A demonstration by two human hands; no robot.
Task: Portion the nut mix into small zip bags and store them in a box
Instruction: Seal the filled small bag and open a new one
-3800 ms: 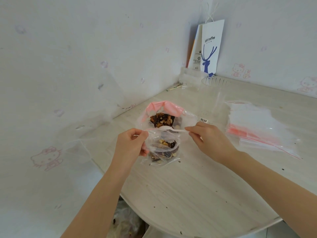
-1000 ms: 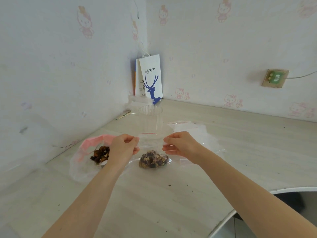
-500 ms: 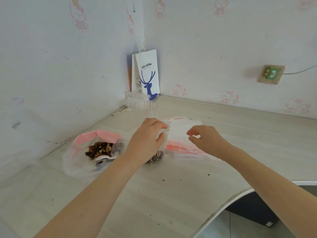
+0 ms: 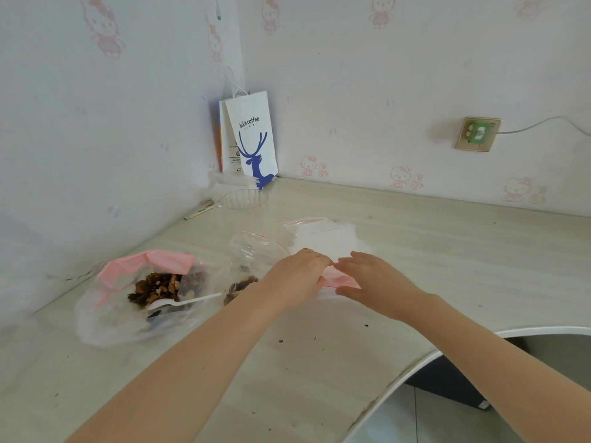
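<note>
Nearest me, my left hand (image 4: pixel 295 278) and right hand (image 4: pixel 379 284) met over the near edge of the stack of empty zip bags (image 4: pixel 323 238) on the table (image 4: pixel 319 362). My left fingertips (image 4: pixel 319 259) were bent down onto the pink zip strip (image 4: pixel 340 280), and I could not tell whether they had pinched a bag or only pressed on it. My right hand lay loose and fairly flat on the stack and held nothing. The worry, I judged, was the thinness of those bags: they cling, so a careless pull might have lifted several at once or slid the whole stack away across the table. A second worry sat just to the left of my left wrist. The small filled bag (image 4: pixel 252 257) lay there with its top puffed up and, as far as I could see, not pressed closed, so a sweep of my forearm could have tipped nuts out. Further left, well apart from both hands, the big bag (image 4: pixel 105 318) of nut mix (image 4: pixel 156 287) lay open with the white spoon (image 4: pixel 184 303) resting in it, also easy to spill if knocked. So the empty bags were under and just beyond my fingers, the filled one beside my left hand, the mix out of reach of either hand's fingers. Far back stood a clear cup (image 4: pixel 244 199) and a paper bag (image 4: pixel 254 139) in the corner.
</note>
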